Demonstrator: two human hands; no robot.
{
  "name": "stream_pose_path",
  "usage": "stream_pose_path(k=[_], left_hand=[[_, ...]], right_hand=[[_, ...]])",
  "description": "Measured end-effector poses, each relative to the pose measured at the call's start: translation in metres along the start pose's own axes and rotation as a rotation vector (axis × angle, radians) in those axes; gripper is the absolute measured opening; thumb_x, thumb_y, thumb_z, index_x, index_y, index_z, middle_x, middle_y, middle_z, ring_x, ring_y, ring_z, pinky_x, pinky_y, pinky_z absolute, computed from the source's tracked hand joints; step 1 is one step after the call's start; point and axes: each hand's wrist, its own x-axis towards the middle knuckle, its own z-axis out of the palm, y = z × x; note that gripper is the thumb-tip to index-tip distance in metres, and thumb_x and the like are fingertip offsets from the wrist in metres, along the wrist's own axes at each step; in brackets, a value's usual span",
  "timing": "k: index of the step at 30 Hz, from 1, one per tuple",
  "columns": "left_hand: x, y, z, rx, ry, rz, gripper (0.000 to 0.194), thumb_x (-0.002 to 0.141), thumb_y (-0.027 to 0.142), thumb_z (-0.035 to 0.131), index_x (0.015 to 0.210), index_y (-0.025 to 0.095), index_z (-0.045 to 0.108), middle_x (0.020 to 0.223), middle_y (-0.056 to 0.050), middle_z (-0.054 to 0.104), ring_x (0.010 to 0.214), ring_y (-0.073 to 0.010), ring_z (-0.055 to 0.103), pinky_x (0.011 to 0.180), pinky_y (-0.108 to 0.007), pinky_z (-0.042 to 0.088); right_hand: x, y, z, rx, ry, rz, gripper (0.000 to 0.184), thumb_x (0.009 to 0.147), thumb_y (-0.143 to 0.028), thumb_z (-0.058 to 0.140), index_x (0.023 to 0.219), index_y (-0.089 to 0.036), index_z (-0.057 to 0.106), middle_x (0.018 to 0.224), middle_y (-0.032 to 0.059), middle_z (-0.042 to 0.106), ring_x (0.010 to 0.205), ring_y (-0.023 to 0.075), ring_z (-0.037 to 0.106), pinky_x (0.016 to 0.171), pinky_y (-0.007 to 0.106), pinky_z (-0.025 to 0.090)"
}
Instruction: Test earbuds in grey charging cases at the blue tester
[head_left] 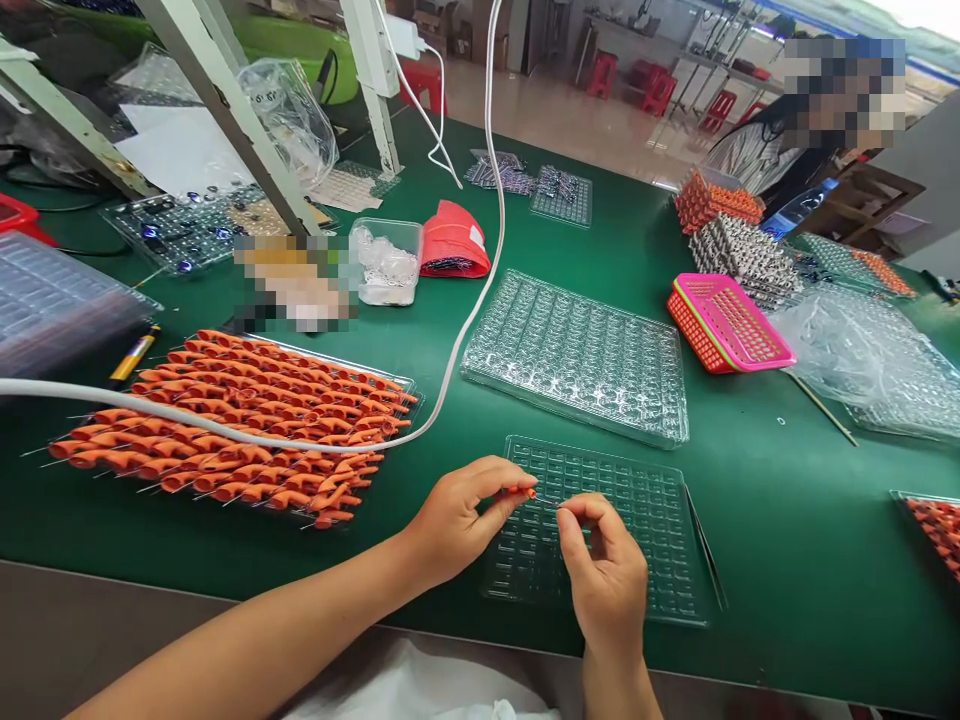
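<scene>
My left hand (469,515) pinches a small orange part (532,493) between thumb and fingertips; most of it is hidden by the fingers. A thin wire (549,502) runs from that part to my right hand (606,560), whose thumb and forefinger are closed on its other end. Both hands are above a clear plastic tray (652,535) with rows of small pockets. Along the tray's right edge lies a pair of tweezers (705,548). Left of my hands, many orange curved parts (247,420) with thin wires sticking out lie in rows on another tray.
A stack of clear trays (577,355) lies beyond my hands. Pink and red baskets (731,325) stand to the right. A white cable (450,385) loops across the left side, over the orange parts. Farther back are a clear tub (386,262) and a red pouch (455,242). A person sits far right.
</scene>
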Motion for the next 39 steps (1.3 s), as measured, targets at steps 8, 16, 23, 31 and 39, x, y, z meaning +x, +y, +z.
stream_pose_path(k=[8,16,23,31,39], left_hand=[[-0.003,-0.005,0.0,0.055,-0.012,0.096,0.021,0.092,0.011,0.057,0.108,0.02,0.067,0.097,-0.005,0.07,0.093,-0.0154,0.065,0.084,-0.027,0.053],[-0.003,-0.015,0.003,0.145,0.026,0.254,0.029,0.09,0.007,0.059,0.115,0.02,0.065,0.1,-0.006,0.069,0.092,-0.0151,0.064,0.082,-0.028,0.053],[-0.006,-0.017,0.007,0.277,0.012,0.337,0.035,0.089,0.004,0.057,0.122,0.017,0.058,0.1,-0.008,0.071,0.09,-0.0179,0.063,0.081,-0.032,0.052],[-0.008,-0.018,0.006,0.273,0.007,0.317,0.027,0.089,0.007,0.06,0.113,0.019,0.063,0.095,-0.005,0.073,0.082,-0.0158,0.063,0.077,-0.029,0.05],[-0.004,-0.003,0.004,-0.063,-0.089,-0.135,0.018,0.083,0.022,0.071,0.101,0.02,0.072,0.092,-0.003,0.072,0.081,-0.015,0.065,0.075,-0.024,0.051]], right_hand=[[0.0,-0.001,0.0,-0.046,0.022,0.013,0.013,0.094,-0.029,0.056,0.085,-0.021,0.062,0.08,0.0,0.06,0.073,0.0154,0.056,0.067,0.025,0.045],[0.002,-0.007,0.006,-0.129,0.034,-0.183,0.009,0.094,-0.017,0.055,0.086,-0.02,0.059,0.077,-0.0019,0.057,0.067,0.0122,0.053,0.065,0.024,0.043],[0.003,-0.005,0.011,-0.175,0.003,-0.285,0.009,0.093,-0.012,0.054,0.089,-0.019,0.058,0.079,-0.001,0.057,0.067,0.0119,0.052,0.064,0.025,0.043],[0.003,-0.007,0.009,-0.143,-0.041,-0.164,0.009,0.093,-0.017,0.055,0.086,-0.02,0.059,0.076,-0.0033,0.056,0.065,0.0109,0.051,0.063,0.024,0.042],[0.004,-0.005,0.005,-0.116,-0.041,-0.153,0.008,0.095,-0.018,0.055,0.089,-0.021,0.06,0.08,-0.002,0.057,0.07,0.012,0.052,0.066,0.024,0.043]])
